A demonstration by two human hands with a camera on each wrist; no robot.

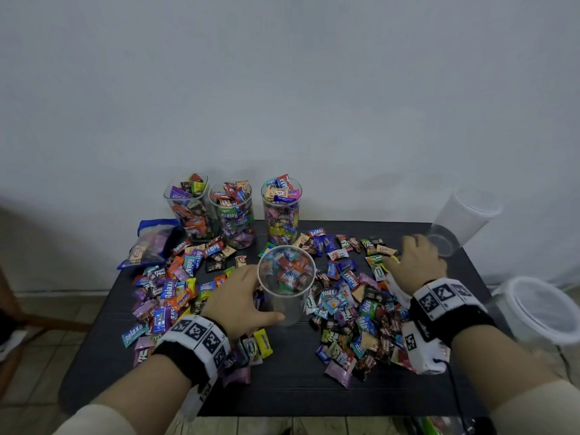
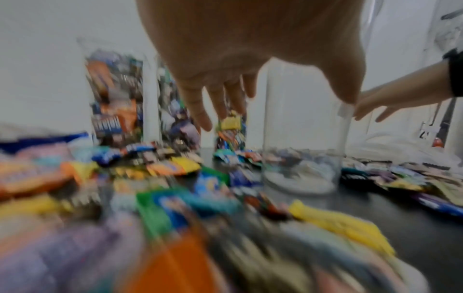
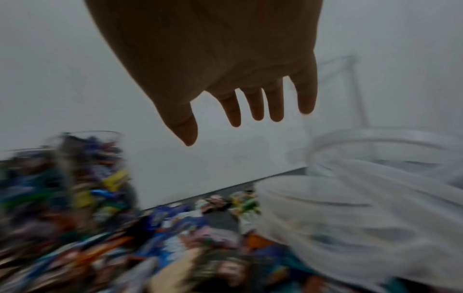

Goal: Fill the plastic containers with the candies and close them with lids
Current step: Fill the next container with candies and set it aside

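A clear empty plastic container (image 1: pixel 288 306) stands upright in the middle of the black table (image 1: pixel 288 378). My left hand (image 1: pixel 251 296) is wrapped round it from the left, and the thumb (image 2: pixel 347 93) lies on its near side. Loose wrapped candies (image 1: pixel 175 284) are spread left and right of it. My right hand (image 1: pixel 411 259) hovers over the candies at the back right (image 1: pixel 354 246), with its fingers (image 3: pixel 255 111) spread and nothing in them. Three containers full of candies (image 1: pixel 233 215) stand without lids along the back edge.
A blue candy bag (image 1: pixel 153 243) lies at the back left. Off the table's right side, a clear container (image 1: pixel 464 221) lies tilted and another with a white lid (image 1: pixel 539 309) stands nearer. Bare table lies in front of the held container.
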